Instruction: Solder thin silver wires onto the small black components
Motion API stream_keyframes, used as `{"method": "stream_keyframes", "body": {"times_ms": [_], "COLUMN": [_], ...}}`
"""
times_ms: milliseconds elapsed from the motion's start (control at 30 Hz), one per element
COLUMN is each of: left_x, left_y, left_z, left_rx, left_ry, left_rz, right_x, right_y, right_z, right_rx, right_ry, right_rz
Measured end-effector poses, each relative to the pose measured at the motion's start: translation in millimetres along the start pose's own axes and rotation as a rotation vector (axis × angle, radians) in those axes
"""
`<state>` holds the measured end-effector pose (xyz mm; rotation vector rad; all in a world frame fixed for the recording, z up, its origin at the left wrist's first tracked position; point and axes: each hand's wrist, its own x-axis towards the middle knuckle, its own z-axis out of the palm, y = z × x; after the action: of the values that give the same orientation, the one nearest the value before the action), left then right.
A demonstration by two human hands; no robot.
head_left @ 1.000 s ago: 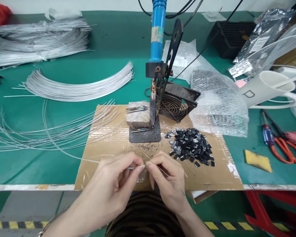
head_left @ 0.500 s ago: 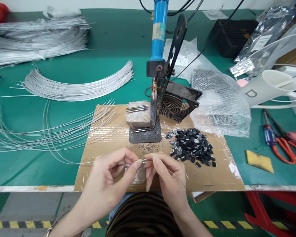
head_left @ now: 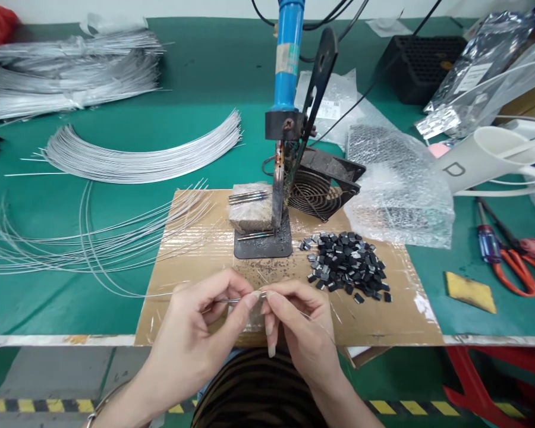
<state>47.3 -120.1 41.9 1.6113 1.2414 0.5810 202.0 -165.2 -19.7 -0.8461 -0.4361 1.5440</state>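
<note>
My left hand (head_left: 200, 336) is closed in a pinch around a thin metal rod or tube (head_left: 232, 301), its thumb pointing right. A thin white wire trails leftward from behind this hand. Facing it, my right hand (head_left: 301, 327) pinches a thin wire (head_left: 307, 316), which runs back across the palm. Both sets of fingertips nearly meet above the front of a cardboard sheet (head_left: 374, 327); a tiny shiny piece shows between them, too small to name. Beyond the hands, a blue-handled soldering iron (head_left: 289, 56) stands tip down beside a pale block (head_left: 247, 223) bearing several thin metal rods (head_left: 248, 197).
Right of the iron are a small black fan (head_left: 318, 193) and a pile of small black pieces (head_left: 350, 264). Loose white wires (head_left: 116, 238) and a curved wire bundle (head_left: 142, 163) lie left. Bubble wrap (head_left: 405, 202), a white mug (head_left: 481, 160), orange-handled scissors (head_left: 517, 276) and a yellow sponge (head_left: 470, 291) lie right.
My left thumb tip and right fingertips have come slightly closer together. The lower fingers of my right hand reach a little further down. Things on the table stay put.
</note>
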Motion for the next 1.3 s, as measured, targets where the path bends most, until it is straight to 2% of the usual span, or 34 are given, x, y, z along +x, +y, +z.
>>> {"method": "stream_keyframes", "body": {"times_ms": [467,900,1300], "left_x": [0.1,1.2,-2.1], "left_y": [0.5,0.8,-1.7], "left_z": [-2.2,1.0,4.3], "left_rx": [0.035,0.043,0.106], "left_ry": [-0.07,0.008,0.064], "left_rz": [0.003,0.026,0.105], "right_x": [3.9,1.5,1.4], "right_y": [-11.7,-13.3,-12.3], "right_z": [-1.6,0.4,4.0], "right_rx": [0.1,0.117,0.12], "right_ry": [-0.019,-0.052,-0.01], "right_rz": [0.186,0.161,0.156]}}
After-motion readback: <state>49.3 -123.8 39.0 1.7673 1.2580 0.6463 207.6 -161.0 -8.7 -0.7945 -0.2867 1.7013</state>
